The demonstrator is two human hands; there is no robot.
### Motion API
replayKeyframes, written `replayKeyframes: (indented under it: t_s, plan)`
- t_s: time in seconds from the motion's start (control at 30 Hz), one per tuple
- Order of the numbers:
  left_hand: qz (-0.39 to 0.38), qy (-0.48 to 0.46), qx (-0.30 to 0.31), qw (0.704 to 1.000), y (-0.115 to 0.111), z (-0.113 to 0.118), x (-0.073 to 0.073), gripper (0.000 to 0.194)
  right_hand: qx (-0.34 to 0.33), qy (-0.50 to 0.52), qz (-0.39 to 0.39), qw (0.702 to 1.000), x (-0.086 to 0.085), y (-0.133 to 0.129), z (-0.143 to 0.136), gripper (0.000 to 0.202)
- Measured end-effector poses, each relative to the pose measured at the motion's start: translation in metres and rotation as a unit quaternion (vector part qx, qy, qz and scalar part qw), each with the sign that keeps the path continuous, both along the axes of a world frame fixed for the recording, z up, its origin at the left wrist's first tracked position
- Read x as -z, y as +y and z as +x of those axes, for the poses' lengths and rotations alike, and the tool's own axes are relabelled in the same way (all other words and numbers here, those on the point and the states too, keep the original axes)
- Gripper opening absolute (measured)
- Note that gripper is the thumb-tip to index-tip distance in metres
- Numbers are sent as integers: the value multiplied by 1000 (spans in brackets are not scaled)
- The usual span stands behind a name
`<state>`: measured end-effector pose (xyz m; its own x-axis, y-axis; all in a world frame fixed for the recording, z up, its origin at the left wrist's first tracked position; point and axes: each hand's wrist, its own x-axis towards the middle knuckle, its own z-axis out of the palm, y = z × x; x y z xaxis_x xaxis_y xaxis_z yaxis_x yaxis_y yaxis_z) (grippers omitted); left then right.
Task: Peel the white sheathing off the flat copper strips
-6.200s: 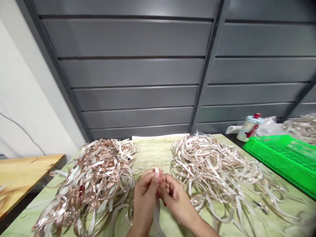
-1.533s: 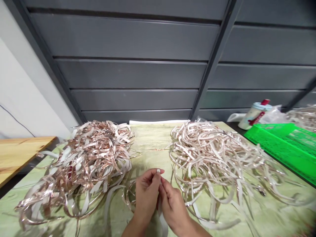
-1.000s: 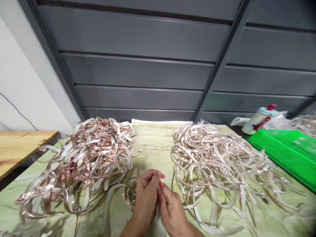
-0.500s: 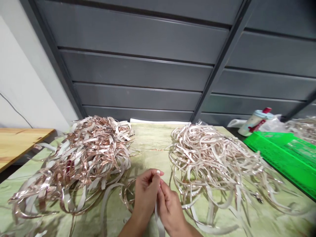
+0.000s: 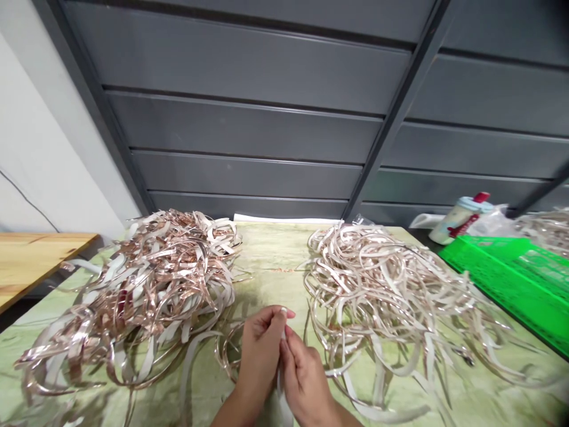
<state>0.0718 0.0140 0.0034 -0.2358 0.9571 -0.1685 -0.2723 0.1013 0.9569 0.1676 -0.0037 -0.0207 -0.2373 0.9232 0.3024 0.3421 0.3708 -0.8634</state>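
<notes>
My left hand [image 5: 263,350] and my right hand [image 5: 306,367] meet at the near middle of the table, both closed on one narrow pale strip [image 5: 283,403]. The strip's white end pokes out at the left thumb tip, and its length hangs down between the wrists. Fingers hide the part in between. To the left lies a heap of shiny rose-gold and white strips [image 5: 178,273]. A second heap of paler strips [image 5: 377,284] spreads to the right, with loose ends curling close to my right hand.
A bright green plastic basket [image 5: 511,284] stands at the right edge. Behind it are a cup with a blue lid [image 5: 462,219] and a clear plastic bag [image 5: 493,222]. A wooden board [image 5: 40,255] sits at left. Grey panelling [image 5: 249,112] rises behind the pale green table [image 5: 271,249].
Both hands have shifted very slightly, and the right fingers have slid a little down along the strip. The heaps stay as they were.
</notes>
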Motion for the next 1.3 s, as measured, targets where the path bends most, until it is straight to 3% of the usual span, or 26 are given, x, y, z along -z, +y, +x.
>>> replayKeyframes:
  t_s: [0.27, 0.5, 0.7, 0.93, 1.3]
  plan:
    - [35, 32, 27, 999, 2, -2, -4, 27, 9, 81, -29, 996, 10, 8, 1, 29]
    - [20, 10, 2, 1000, 1, -1, -4, 23, -3, 16, 10, 1000, 6, 3, 1, 30]
    - [-15, -24, -27, 999, 0, -1, -3, 20, -3, -23, 31, 999, 13, 1, 1, 31]
    - [45, 8, 47, 998, 1, -5, -1, 28, 25, 50, -4, 998, 10, 6, 3, 30]
    - [18, 12, 15, 1000, 2, -3, -3, 24, -1, 5, 22, 1000, 5, 1, 2, 30]
